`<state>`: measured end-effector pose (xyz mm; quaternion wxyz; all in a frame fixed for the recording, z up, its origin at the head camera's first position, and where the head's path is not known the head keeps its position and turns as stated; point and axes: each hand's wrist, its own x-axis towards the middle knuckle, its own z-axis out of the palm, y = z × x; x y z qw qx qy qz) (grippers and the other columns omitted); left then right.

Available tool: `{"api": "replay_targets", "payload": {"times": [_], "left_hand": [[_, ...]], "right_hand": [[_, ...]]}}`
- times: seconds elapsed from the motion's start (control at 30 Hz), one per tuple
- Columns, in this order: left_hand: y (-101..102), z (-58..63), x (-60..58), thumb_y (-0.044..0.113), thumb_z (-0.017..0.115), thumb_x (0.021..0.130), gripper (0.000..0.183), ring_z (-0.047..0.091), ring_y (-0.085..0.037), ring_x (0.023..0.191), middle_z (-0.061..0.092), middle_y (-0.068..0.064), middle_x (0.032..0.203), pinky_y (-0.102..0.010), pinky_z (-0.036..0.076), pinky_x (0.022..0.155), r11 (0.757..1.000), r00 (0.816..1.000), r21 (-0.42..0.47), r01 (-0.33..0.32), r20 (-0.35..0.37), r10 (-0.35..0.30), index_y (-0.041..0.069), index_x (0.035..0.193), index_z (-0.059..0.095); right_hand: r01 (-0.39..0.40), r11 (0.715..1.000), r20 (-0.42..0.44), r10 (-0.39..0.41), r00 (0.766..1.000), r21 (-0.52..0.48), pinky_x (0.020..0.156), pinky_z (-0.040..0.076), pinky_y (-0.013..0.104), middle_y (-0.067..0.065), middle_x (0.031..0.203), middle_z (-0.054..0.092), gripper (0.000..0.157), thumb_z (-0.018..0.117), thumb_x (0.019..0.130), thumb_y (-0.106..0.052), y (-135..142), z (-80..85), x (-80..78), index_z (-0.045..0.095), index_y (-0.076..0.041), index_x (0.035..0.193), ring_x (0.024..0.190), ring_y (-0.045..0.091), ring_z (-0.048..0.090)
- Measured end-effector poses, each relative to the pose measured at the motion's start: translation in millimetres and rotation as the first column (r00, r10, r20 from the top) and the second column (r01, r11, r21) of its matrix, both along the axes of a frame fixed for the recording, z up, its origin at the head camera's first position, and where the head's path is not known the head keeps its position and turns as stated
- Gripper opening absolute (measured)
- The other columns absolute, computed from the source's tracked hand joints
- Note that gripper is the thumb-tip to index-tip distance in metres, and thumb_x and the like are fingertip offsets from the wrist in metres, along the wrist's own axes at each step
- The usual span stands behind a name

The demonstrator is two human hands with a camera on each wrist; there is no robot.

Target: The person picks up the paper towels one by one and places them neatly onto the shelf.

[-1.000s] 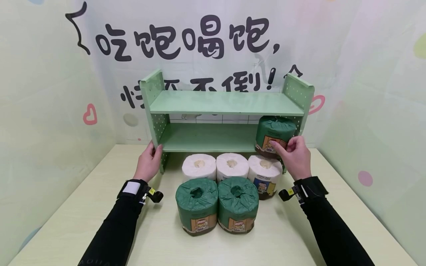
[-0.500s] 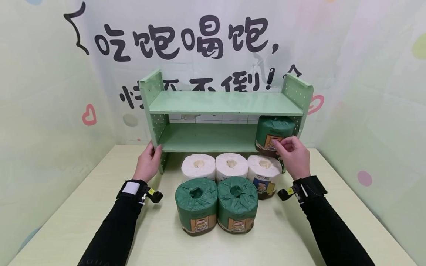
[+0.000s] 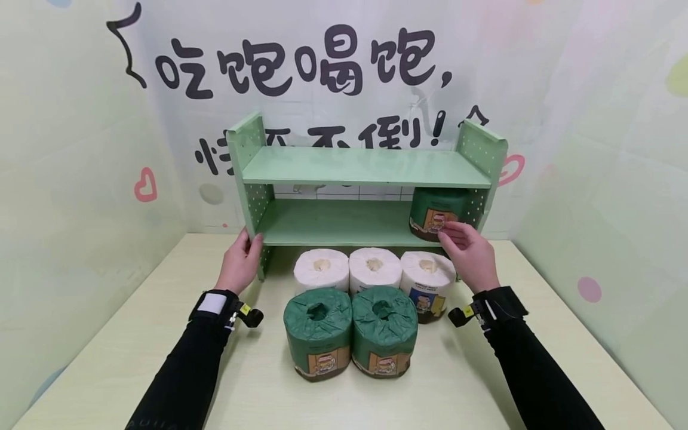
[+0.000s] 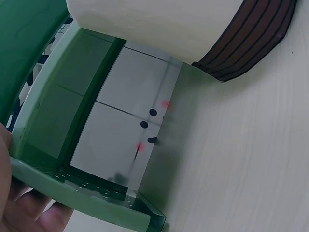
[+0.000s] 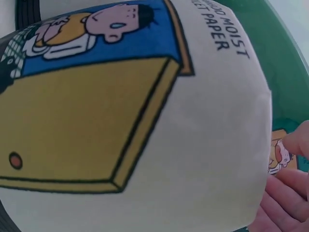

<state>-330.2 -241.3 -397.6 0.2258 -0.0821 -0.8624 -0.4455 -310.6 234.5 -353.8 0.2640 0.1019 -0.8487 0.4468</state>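
My left hand grips the left side panel of the green shelf rack; in the left wrist view its fingers curl behind the panel edge. On the middle board, at the right end, stands a green-wrapped toilet paper roll, upright under the top board. My right hand is at the front of this roll, thumb and fingertips against its lower label. A white toilet paper roll fills most of the right wrist view and covers part of that hand.
Three white rolls stand in a row before the rack. Two green rolls stand side by side in front of them on the pale table. Fabric walls enclose the table.
My right hand has pushed the green roll deeper onto the middle board and slightly left; its top now lies behind the upper board's edge. The left hand stays on the rack.
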Motion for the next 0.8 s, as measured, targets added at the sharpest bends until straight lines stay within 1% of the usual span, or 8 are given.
{"api": "replay_targets", "payload": {"times": [0.1,0.23,0.37,0.57,0.8], "left_hand": [[0.3,0.2,0.2,0.040,0.037,0.109,0.046,0.054,-0.027,0.082,0.061,-0.017,0.107,-0.040,0.049,0.064,1.000,1.000,-0.001,-0.004,0.005,0.004,0.013,0.145,0.043],[0.6,0.5,0.4,0.040,0.037,0.109,0.045,0.054,-0.027,0.081,0.061,-0.017,0.103,-0.039,0.049,0.063,1.000,1.000,-0.001,-0.008,0.008,0.008,0.013,0.144,0.044],[0.0,0.5,0.9,0.041,0.037,0.109,0.045,0.053,-0.027,0.080,0.060,-0.017,0.103,-0.040,0.048,0.062,1.000,1.000,-0.001,-0.008,0.007,0.008,0.013,0.144,0.044],[-0.1,-0.4,0.2,0.042,0.036,0.109,0.047,0.054,-0.028,0.084,0.060,-0.020,0.110,-0.042,0.049,0.065,1.000,1.000,-0.001,-0.006,0.006,0.006,0.012,0.146,0.042],[0.0,-0.8,-0.8,0.041,0.037,0.109,0.047,0.054,-0.028,0.083,0.060,-0.020,0.110,-0.042,0.049,0.065,1.000,1.000,-0.002,-0.009,-0.001,0.009,0.012,0.146,0.042]], "right_hand": [[-0.025,1.000,0.033,0.025,0.999,-0.005,0.092,0.050,0.045,0.013,0.123,0.062,0.049,0.064,0.099,-0.034,0.3,-0.8,0.2,0.054,-0.003,0.136,0.110,0.022,0.057],[-0.056,0.998,0.067,0.056,0.996,-0.011,0.095,0.047,0.046,0.016,0.131,0.057,0.055,0.064,0.099,-0.034,0.9,-1.7,-0.3,0.049,-0.002,0.141,0.116,0.024,0.054],[-0.072,0.997,0.081,0.073,0.994,-0.011,0.097,0.046,0.046,0.016,0.134,0.055,0.056,0.064,0.099,-0.034,0.8,-2.1,-0.5,0.047,-0.002,0.143,0.119,0.025,0.052],[-0.079,0.997,0.108,0.078,0.991,0.002,0.099,0.045,0.046,0.015,0.138,0.052,0.060,0.063,0.099,-0.038,2.2,-2.8,-1.2,0.044,-0.004,0.145,0.121,0.024,0.050],[-0.112,0.993,0.130,0.109,0.986,0.019,0.100,0.043,0.048,0.017,0.142,0.047,0.059,0.062,0.101,-0.031,2.7,-1.9,-1.2,0.040,-0.003,0.148,0.123,0.027,0.048]]}}
